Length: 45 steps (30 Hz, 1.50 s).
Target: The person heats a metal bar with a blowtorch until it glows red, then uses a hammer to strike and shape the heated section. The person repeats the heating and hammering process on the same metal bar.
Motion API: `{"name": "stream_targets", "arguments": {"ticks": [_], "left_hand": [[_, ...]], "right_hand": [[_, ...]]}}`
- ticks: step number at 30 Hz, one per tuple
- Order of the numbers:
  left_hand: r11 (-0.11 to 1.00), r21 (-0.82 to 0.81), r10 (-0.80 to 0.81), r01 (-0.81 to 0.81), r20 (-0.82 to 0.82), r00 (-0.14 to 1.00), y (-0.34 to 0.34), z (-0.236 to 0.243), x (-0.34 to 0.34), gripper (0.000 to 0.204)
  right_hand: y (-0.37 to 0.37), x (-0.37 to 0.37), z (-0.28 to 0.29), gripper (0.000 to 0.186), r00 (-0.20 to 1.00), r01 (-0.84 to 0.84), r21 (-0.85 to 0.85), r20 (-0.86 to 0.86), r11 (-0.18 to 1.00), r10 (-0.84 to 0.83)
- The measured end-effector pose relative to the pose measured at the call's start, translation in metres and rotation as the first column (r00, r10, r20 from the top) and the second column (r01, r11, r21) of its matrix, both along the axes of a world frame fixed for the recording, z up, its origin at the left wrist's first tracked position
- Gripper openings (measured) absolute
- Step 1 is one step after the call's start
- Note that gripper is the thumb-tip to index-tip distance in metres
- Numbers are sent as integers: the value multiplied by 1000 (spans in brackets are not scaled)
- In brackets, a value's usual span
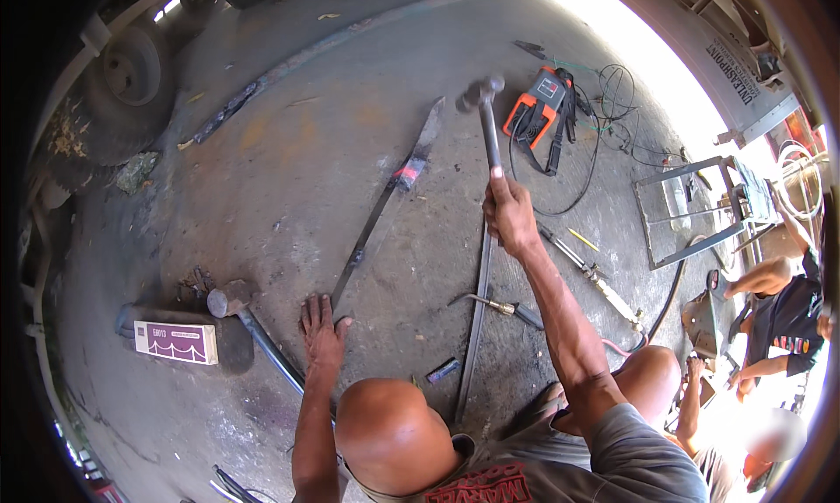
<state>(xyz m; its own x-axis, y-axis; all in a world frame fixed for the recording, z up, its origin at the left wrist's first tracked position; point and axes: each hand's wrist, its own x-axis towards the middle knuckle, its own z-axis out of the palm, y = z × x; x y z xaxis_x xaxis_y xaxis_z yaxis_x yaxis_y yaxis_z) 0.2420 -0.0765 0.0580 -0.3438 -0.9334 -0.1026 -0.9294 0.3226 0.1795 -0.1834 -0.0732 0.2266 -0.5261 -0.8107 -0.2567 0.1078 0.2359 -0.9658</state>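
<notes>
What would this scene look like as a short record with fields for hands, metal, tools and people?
Left hand: fingers spread, at the near end of a long metal bar
Right hand: gripping a hammer
Bar detail: red patch partway along; whether hot, unclear
To the left: second hammer, white-and-purple box
To the right: orange-and-black machine, yellow stick
People nearby: at least one other person, far right

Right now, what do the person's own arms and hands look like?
The left hand and right hand are bare, with no gloves or watch visible. A short grey sleeve covers the right upper arm; no left sleeve shows.
</notes>
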Motion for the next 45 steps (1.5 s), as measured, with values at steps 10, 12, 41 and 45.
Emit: {"name": "stream_targets", "arguments": {"ticks": [10,12,41,45], "left_hand": [[985,97,-149,143,56,987,-36,-2,-12,90],[987,97,-135,131,38,990,-35,-3,-10,91],[914,402,11,-49,96,995,-12,58,-20,89],[904,422,40,-63,64,997,-20,66,-9,76]], "right_hand": [[-109,-25,151,59,855,-46,-853,-303,520,-421],[-130,-16,112,58,848,64,-817,-258,573,-463],[40,-27,-139,51,925,33,384,338,923,-174],[41,-20,-132,52,912,-1,337,387,941,-137]]}}
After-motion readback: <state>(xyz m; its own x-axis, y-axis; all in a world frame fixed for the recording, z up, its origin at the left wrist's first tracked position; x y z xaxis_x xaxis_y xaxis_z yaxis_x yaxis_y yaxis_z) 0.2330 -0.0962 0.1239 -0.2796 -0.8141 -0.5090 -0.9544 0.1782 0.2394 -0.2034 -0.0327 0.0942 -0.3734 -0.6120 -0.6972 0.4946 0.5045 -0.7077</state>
